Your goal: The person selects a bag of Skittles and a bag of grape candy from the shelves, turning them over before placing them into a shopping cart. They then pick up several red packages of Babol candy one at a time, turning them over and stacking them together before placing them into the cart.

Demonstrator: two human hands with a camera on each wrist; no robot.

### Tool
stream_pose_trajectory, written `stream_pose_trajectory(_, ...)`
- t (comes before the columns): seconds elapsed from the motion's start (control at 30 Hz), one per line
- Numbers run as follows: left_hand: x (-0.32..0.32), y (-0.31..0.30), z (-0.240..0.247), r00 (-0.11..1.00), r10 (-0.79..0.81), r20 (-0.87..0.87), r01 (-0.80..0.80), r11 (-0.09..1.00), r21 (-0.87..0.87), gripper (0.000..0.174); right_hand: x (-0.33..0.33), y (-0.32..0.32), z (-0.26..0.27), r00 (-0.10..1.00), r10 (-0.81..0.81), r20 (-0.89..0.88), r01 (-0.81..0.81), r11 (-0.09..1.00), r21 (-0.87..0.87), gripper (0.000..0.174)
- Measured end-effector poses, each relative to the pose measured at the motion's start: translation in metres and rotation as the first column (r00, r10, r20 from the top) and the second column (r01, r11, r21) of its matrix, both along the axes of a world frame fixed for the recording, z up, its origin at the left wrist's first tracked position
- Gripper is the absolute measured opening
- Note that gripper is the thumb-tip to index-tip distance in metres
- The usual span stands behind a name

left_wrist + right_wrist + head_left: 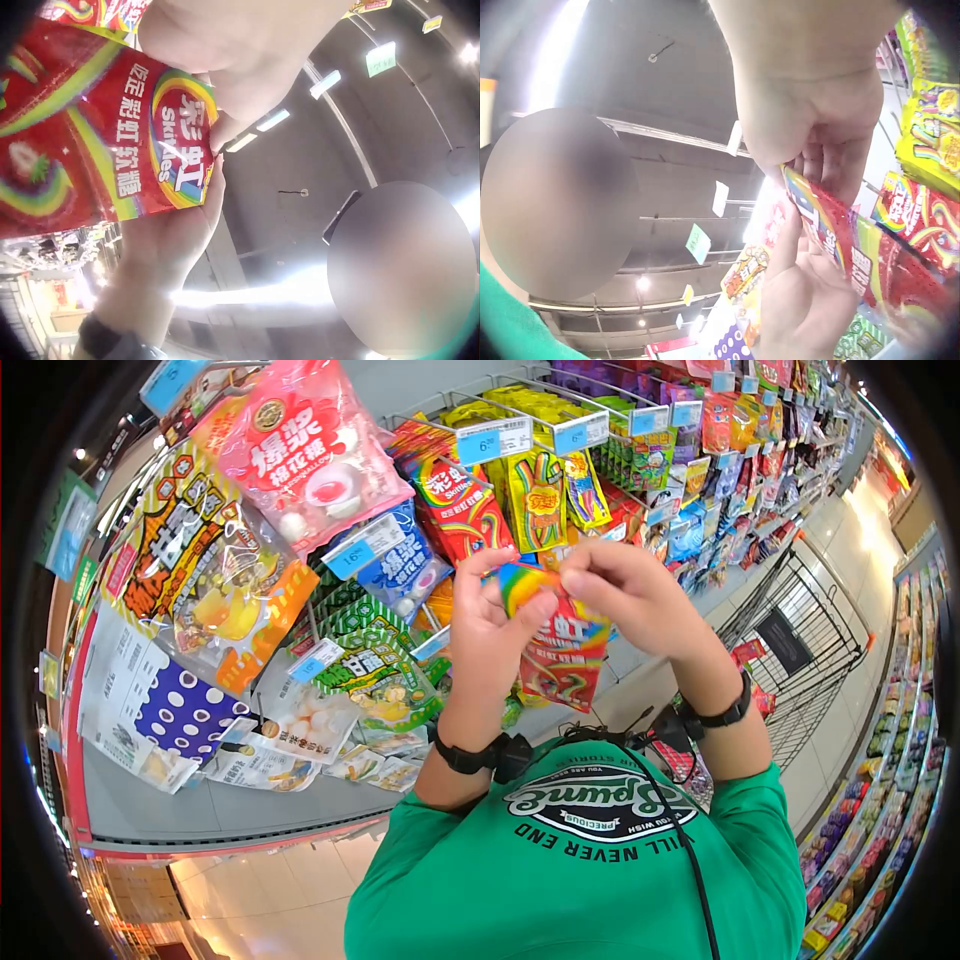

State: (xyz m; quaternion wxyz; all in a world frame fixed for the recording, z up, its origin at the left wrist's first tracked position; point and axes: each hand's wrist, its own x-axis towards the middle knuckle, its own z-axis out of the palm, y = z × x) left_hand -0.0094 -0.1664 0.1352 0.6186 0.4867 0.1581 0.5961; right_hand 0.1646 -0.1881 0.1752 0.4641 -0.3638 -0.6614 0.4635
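Both hands hold a red Skittles gummy bag [563, 665] with a rainbow band across its top, in front of the body. My left hand [492, 625] grips its upper left part, the thumb lying over the front. My right hand [622, 598] pinches the top edge, close to the left fingers. In the left wrist view the bag [90, 142] shows its printed front, with both hands meeting at its top end. From the right wrist the bag [870, 251] appears edge-on between the right hand [817, 105] above and the left hand [806, 300] below.
Matching red Skittles bags [460, 505] hang behind the hands, beside yellow candy bags [537, 500]. A pink marshmallow bag [305, 455] and an orange-and-yellow bag [200, 570] hang at left. A wire shopping cart [800, 650] stands at right, with a stocked shelf [880, 780] beyond.
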Motion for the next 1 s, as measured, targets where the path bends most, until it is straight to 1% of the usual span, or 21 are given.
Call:
stream_pose_trajectory(0.03,0.001,0.007,0.0,0.995,0.095,-0.034,-0.095,0.995,0.025,0.046,-0.002,0.016,-0.003,0.999,-0.048,0.025,0.046,0.995,0.086,0.013)
stream_pose_trajectory(0.07,0.003,0.017,-0.002,0.995,0.098,-0.031,-0.097,0.995,0.031,0.046,-0.003,0.028,-0.007,0.994,-0.099,0.045,0.09,0.981,0.172,0.014)
stream_pose_trajectory(0.1,0.005,0.029,-0.005,0.974,0.209,-0.089,-0.203,0.977,0.069,0.042,-0.003,0.036,-0.01,0.994,-0.096,0.048,0.086,0.98,0.177,0.014)
stream_pose_trajectory(0.13,0.007,0.04,-0.007,0.937,0.318,-0.141,-0.304,0.946,0.113,0.039,-0.004,0.043,-0.012,0.989,-0.146,-0.011,0.146,0.983,0.107,0.018)
stream_pose_trajectory(0.17,0.012,0.05,-0.007,0.924,0.371,-0.096,-0.362,0.927,0.097,0.03,-0.004,0.048,-0.015,0.978,-0.199,-0.067,0.202,0.979,0.036,0.024)
stream_pose_trajectory(0.2,0.013,0.062,-0.009,0.924,0.372,-0.09,-0.363,0.926,0.103,0.03,-0.004,0.05,-0.021,0.978,-0.198,-0.065,0.201,0.979,0.044,0.024)
stream_pose_trajectory(0.27,0.013,0.086,-0.015,0.763,0.588,-0.269,-0.544,0.809,0.225,0.028,0.002,0.053,-0.035,0.948,-0.285,-0.143,0.297,0.952,0.068,0.036)
stream_pose_trajectory(0.3,0.014,0.094,-0.015,0.692,0.637,-0.339,-0.584,0.771,0.256,0.028,0.009,0.052,-0.04,0.95,-0.301,-0.085,0.311,0.934,0.174,0.034)
stream_pose_trajectory(0.33,0.016,0.099,-0.015,0.697,0.636,-0.332,-0.583,0.772,0.255,0.028,0.018,0.047,-0.043,0.949,-0.304,-0.08,0.313,0.933,0.179,0.034)
stream_pose_trajectory(0.4,0.019,0.107,-0.014,0.577,0.765,-0.286,-0.634,0.641,0.433,0.029,0.031,0.028,-0.045,0.932,-0.363,0.001,0.357,0.915,0.186,0.029)
stream_pose_trajectory(0.47,0.019,0.115,-0.014,0.56,0.779,-0.28,-0.638,0.622,0.453,0.029,0.049,0.011,-0.047,0.922,-0.386,0.023,0.376,0.909,0.177,0.024)
stream_pose_trajectory(0.53,0.017,0.12,-0.013,0.56,0.751,-0.35,-0.63,0.661,0.409,0.029,0.065,-0.009,-0.047,0.901,-0.434,0.028,0.429,0.898,0.097,0.022)
stream_pose_trajectory(0.57,0.016,0.121,-0.012,0.575,0.74,-0.349,-0.636,0.673,0.378,0.028,0.073,-0.014,-0.051,0.873,-0.484,0.06,0.467,0.865,0.185,0.02)
stream_pose_trajectory(0.6,0.015,0.124,-0.013,0.579,0.738,-0.348,-0.636,0.675,0.374,0.028,0.082,-0.02,-0.056,0.871,-0.487,0.064,0.469,0.863,0.186,0.02)
stream_pose_trajectory(0.7,0.012,0.143,-0.021,0.483,0.806,-0.343,-0.637,0.592,0.494,0.027,0.109,-0.038,-0.07,0.838,-0.54,0.079,0.534,0.841,0.087,0.02)
stream_pose_trajectory(0.73,0.01,0.15,-0.024,0.481,0.806,-0.345,-0.64,0.592,0.49,0.027,0.121,-0.042,-0.077,0.839,-0.537,0.083,0.531,0.843,0.084,0.02)
stream_pose_trajectory(0.8,0.007,0.164,-0.024,0.421,0.854,-0.305,-0.645,0.519,0.561,0.022,0.151,-0.05,-0.093,0.795,-0.59,0.139,0.583,0.807,0.092,0.019)
stream_pose_trajectory(0.83,0.004,0.172,-0.026,0.421,0.849,-0.32,-0.64,0.528,0.558,0.024,0.167,-0.056,-0.098,0.8,-0.584,0.142,0.577,0.812,0.09,0.019)
stream_pose_trajectory(0.87,0.004,0.177,-0.026,0.414,0.851,-0.322,-0.644,0.524,0.557,0.024,0.184,-0.063,-0.103,0.783,-0.587,0.207,0.589,0.806,0.06,0.019)
stream_pose_trajectory(0.93,0.004,0.183,-0.025,0.3,0.906,-0.299,-0.657,0.423,0.624,0.027,0.22,-0.076,-0.108,0.74,-0.588,0.328,0.622,0.783,0.001,0.019)
stream_pose_trajectory(1.0,0.007,0.178,-0.024,0.305,0.892,-0.333,-0.677,0.449,0.583,0.029,0.26,-0.092,-0.111,0.661,-0.615,0.431,0.671,0.741,0.029,0.019)
